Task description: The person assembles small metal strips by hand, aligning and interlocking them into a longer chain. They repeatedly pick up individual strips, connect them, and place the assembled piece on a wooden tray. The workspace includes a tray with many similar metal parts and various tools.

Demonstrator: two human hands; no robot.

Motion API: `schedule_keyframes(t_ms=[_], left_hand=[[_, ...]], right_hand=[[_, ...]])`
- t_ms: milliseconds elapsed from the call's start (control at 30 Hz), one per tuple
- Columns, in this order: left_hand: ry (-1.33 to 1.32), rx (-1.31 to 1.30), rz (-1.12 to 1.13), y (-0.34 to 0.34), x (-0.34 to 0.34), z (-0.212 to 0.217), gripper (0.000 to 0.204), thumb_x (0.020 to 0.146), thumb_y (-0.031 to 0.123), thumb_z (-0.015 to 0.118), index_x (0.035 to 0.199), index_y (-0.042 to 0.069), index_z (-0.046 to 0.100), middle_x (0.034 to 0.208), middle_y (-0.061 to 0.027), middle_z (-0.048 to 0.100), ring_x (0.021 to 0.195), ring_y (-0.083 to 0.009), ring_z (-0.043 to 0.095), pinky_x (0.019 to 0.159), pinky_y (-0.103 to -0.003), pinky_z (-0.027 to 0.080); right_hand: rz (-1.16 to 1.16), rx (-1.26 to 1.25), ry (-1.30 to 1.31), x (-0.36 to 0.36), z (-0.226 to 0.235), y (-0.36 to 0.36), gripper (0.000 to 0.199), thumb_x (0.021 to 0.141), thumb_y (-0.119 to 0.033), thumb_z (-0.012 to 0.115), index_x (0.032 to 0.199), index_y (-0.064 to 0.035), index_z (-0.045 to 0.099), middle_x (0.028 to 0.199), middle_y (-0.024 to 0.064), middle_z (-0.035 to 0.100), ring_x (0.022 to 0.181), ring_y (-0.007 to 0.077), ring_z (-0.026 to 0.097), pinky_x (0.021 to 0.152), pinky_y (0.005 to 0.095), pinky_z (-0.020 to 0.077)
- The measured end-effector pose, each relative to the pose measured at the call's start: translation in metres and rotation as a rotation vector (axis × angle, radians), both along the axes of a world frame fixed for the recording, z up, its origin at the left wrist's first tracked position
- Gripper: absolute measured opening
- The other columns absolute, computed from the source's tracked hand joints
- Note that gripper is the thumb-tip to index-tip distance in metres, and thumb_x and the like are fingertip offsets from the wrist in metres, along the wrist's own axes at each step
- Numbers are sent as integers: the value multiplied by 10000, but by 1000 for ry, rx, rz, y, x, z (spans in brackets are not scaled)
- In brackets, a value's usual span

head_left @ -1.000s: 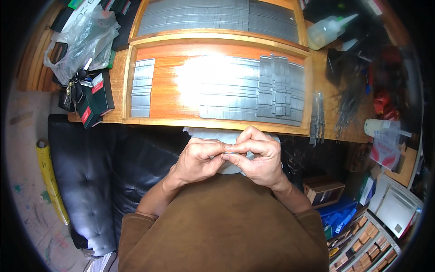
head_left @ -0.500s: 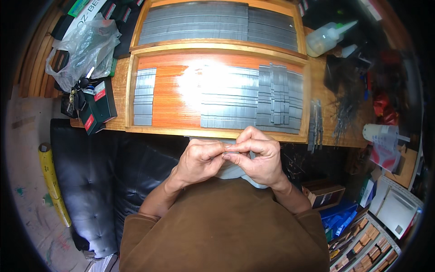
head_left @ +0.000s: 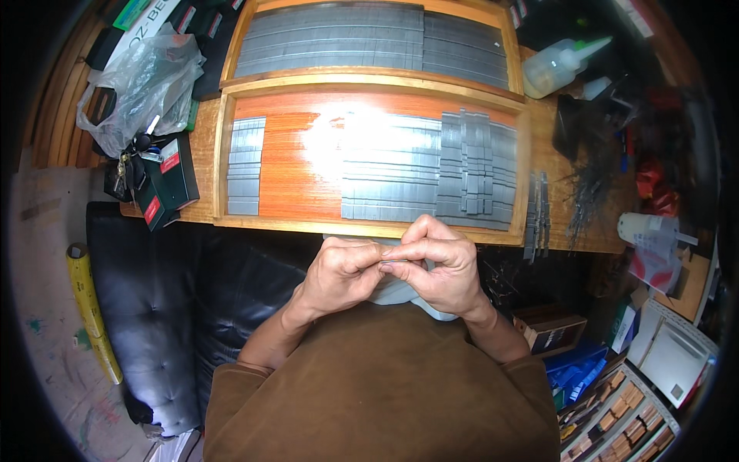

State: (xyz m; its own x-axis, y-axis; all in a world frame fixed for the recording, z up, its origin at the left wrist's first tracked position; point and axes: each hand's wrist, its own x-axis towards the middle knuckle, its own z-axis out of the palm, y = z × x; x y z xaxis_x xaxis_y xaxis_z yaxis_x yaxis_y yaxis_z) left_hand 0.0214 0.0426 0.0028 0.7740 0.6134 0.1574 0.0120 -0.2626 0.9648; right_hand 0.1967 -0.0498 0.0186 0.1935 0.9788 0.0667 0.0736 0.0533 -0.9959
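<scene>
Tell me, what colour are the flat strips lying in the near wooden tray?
The flat strips are silver-grey metal, on the tray's orange wood; the head view shows them.

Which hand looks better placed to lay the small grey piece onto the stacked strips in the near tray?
Probably the right hand: it sits just below the stacked strips at the tray's right side, while the left hand sits further left. Both pinch the grey piece.

Left desk edge: dark boxes (head_left: 165, 179) with red-and-white labels lay.
Top left: crumpled clear plastic bag (head_left: 138, 85) sat.
</scene>
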Motion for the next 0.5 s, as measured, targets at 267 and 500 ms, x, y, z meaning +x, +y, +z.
schedule_keyframes(t_ms=[267,500], left_hand=[[35,-24,-64,0,-7,2,242,851,-73,751,1086,-26,786,788,-156,753,666,-263,738,624,-338,564],[32,-43,-49,-6,-8,-1,262,860,-60,761,1119,-28,783,828,-168,770,718,-261,766,657,-326,584]], right_hand=[[-19,44,-51,-2,4,-5,237,769,43,911,980,-29,830,864,26,671,746,102,626,622,246,498],[-25,68,-64,-1,1,-7,212,763,43,913,939,-26,818,846,47,692,754,132,650,648,266,524]])
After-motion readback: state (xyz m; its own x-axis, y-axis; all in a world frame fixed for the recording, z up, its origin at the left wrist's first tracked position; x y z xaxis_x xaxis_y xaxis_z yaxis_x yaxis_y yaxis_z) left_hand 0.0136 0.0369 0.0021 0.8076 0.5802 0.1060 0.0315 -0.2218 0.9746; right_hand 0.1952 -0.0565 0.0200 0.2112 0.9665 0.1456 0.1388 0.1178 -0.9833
